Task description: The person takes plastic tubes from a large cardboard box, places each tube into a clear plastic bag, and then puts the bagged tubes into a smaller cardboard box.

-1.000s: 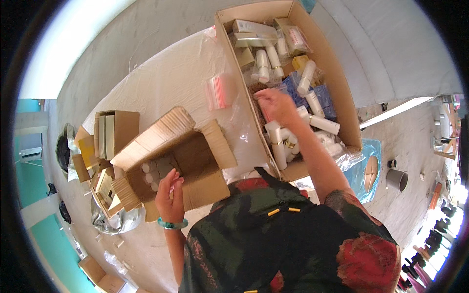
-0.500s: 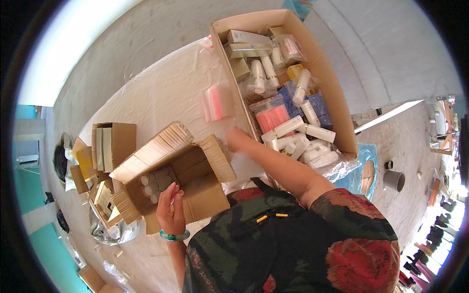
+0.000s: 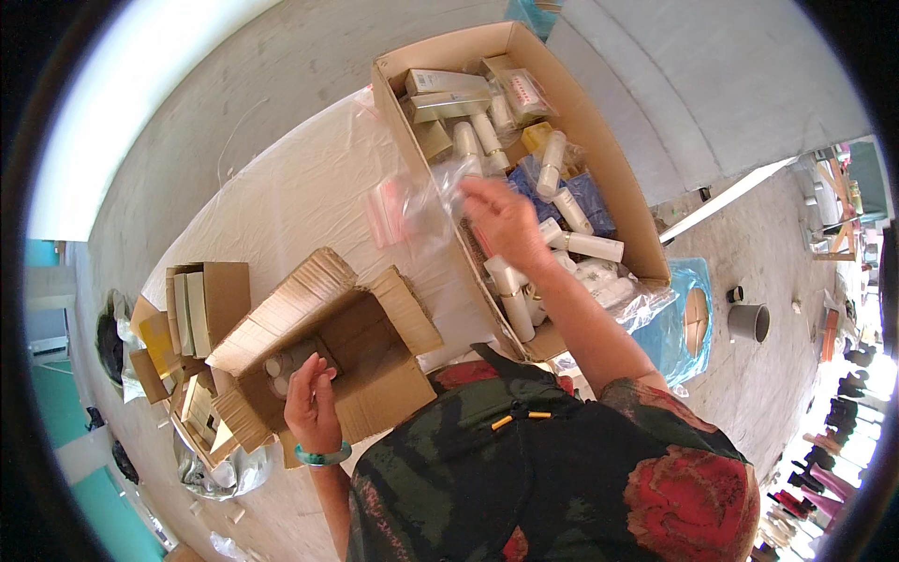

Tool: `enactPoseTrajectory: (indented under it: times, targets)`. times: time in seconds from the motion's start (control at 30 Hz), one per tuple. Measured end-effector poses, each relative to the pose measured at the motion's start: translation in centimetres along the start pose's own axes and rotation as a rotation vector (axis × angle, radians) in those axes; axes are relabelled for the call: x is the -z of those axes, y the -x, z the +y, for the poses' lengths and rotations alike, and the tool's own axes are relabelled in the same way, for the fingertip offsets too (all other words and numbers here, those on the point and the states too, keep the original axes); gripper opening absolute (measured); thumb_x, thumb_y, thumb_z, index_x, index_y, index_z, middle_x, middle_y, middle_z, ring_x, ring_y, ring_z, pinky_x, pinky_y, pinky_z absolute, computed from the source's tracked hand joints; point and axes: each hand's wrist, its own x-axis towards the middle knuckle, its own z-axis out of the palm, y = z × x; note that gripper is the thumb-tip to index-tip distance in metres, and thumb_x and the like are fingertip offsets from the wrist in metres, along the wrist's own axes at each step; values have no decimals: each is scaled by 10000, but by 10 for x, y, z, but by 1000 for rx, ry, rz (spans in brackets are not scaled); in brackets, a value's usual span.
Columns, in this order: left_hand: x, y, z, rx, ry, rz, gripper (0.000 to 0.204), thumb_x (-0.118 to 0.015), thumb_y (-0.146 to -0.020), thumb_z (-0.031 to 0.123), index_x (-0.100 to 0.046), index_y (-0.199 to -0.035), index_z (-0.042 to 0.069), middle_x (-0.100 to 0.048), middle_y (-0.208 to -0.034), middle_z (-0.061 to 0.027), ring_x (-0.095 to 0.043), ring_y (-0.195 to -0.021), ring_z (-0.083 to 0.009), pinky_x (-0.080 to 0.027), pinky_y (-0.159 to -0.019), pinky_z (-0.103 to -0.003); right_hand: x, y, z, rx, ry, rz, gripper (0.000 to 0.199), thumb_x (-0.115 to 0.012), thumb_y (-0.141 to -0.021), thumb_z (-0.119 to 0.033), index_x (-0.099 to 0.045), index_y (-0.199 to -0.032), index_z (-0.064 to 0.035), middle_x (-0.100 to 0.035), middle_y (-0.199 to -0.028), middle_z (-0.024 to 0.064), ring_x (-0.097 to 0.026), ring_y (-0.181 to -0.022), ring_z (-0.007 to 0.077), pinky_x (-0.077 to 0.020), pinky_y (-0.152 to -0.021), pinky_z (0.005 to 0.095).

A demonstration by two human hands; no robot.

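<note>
My right hand point(image 3: 506, 223) is over the left wall of the large cardboard box point(image 3: 646, 225), its fingertips pinching a thin clear plastic bag point(image 3: 448, 187), partly blurred. Inside that box lie white tubes point(image 3: 552, 164), pale cartons point(image 3: 453, 103) and blue packets point(image 3: 593, 201). Next to it on the table is a stack of clear bags with pink edges point(image 3: 387, 214). My left hand point(image 3: 313, 405) is at the opening of a smaller open carton point(image 3: 384, 375), fingers curled together; whatever they may hold is hidden. Round grey-white pieces point(image 3: 275, 367) sit in that carton, partly behind the hand.
A white sheet point(image 3: 281, 192) covers the table. To the left stand a small box with upright cartons point(image 3: 198, 309) and another box point(image 3: 198, 407). Right of the large box are a blue plastic-wrapped bundle point(image 3: 679, 318) and a grey bin point(image 3: 749, 322) on the floor.
My right hand has moved up and right, from beside the small carton to the large box's wall, and clear plastic now shows at its fingers. My left hand stays at the carton; the view has shifted slightly.
</note>
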Motion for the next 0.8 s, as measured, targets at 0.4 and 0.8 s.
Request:
enactPoseTrajectory:
  times: [0.4, 0.8]
  targets:
    - [-3, -4, 6, 42, 14, 10, 248, -491, -883, -20, -562, -1120, -26, -578, -984, -97, -583, -882, -163, -496, -793, -279, 99, -41, 136, -354, 696, 201, 514, -641, -778, -307, -491, -1211, -74, -587, -1088, 195, -563, -1004, 348, -443, -850, 420]
    - [-7, 17, 13, 121, -27, 97, 239, -499, -885, -11, -571, -1112, -22, -593, -980, -98, -594, -857, -163, -487, -776, -277, 104, -79, 193, -749, 775, 157, 886, -665, -717, -316, -155, -1414, -117, -510, -1205, 243, -521, -1096, 379, -425, -909, 444]
